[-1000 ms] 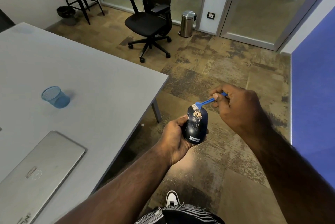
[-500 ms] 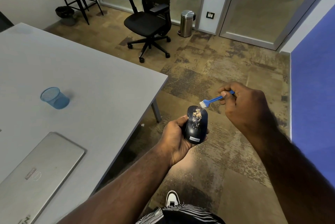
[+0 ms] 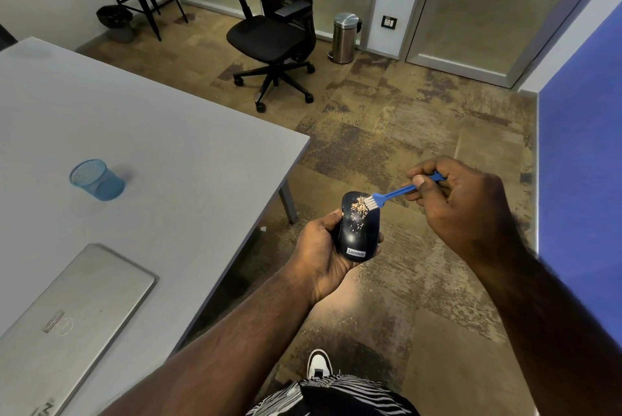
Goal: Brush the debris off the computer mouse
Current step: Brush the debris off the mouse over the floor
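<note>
In left hand (image 3: 321,249), computer mouse (image 3: 358,227), brush (image 3: 392,195) bristles touching debris (image 3: 359,208)

Views: one only, a wide-angle head view; nothing is shared with a second view.
Position: worn on the person's head, above both forearms.
Direction: forward and steeply down, so that a shoe (image 3: 318,362) is seen at the bottom edge.
Nearness: the left hand (image 3: 323,247) and right hand (image 3: 468,207) are seen close, mid-frame.
Reach: the table (image 3: 168,133) is taken in at left, an office chair (image 3: 272,28) far off at the top.
Distortion: straight lines are bent towards the edges.
</note>
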Available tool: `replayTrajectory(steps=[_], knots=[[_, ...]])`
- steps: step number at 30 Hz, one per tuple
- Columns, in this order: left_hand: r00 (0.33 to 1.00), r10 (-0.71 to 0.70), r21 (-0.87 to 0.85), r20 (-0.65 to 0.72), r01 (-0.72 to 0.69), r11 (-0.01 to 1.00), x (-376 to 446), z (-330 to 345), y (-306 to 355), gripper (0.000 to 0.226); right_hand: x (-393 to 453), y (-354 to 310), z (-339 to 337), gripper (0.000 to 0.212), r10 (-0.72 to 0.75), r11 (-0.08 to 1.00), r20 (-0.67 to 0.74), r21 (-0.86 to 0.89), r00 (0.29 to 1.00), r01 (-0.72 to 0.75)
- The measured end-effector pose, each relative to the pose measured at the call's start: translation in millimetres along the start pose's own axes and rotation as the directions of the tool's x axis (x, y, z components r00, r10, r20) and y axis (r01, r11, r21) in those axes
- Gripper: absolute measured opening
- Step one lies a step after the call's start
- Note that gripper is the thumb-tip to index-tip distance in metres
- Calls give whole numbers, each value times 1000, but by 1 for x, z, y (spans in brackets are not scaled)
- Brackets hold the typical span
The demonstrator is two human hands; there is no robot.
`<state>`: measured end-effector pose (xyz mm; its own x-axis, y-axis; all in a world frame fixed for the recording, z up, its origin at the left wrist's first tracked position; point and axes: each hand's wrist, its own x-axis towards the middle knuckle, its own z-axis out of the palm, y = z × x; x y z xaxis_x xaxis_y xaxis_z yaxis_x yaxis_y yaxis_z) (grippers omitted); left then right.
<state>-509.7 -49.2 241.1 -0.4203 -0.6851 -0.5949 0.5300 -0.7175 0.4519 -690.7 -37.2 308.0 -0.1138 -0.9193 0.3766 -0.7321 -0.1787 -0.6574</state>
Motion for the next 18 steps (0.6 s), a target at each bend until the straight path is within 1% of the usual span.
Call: replayTrajectory(steps=[3, 6, 8, 11, 14, 16, 18], knots=[[1000, 3, 18, -4, -3, 1000, 2, 0, -1, 39, 0, 5, 4, 16, 49, 997, -13, -63, 999, -50], [1000, 9, 26, -13, -9, 1000, 2, 1, 0, 39, 1, 6, 2, 16, 35, 999, -53, -26, 998, -37], [1000, 14, 26, -3, -14, 1000, 3, 1, 1, 44, 0, 3, 1, 16, 4, 1000, -38, 24, 999, -3], [1000, 16, 14, 10, -17, 1000, 3, 3, 0, 49, -1, 2, 4, 16, 11, 1000, 2, -28, 1000, -11], [1000, 9, 8, -3, -9, 1000, 1, 4, 0, 43, 0, 5, 5, 16, 53, 997, -36, -58, 998, -55], [1000, 13, 15, -10, -13, 1000, 0, 4, 1, 38, 0, 3, 3, 16, 34, 999, -51, -30, 998, -36], [1000, 12, 16, -14, -12, 1000, 0, 4, 2, 39, -3, 0, 0, 17, -6, 1000, -35, 18, 999, 7]])
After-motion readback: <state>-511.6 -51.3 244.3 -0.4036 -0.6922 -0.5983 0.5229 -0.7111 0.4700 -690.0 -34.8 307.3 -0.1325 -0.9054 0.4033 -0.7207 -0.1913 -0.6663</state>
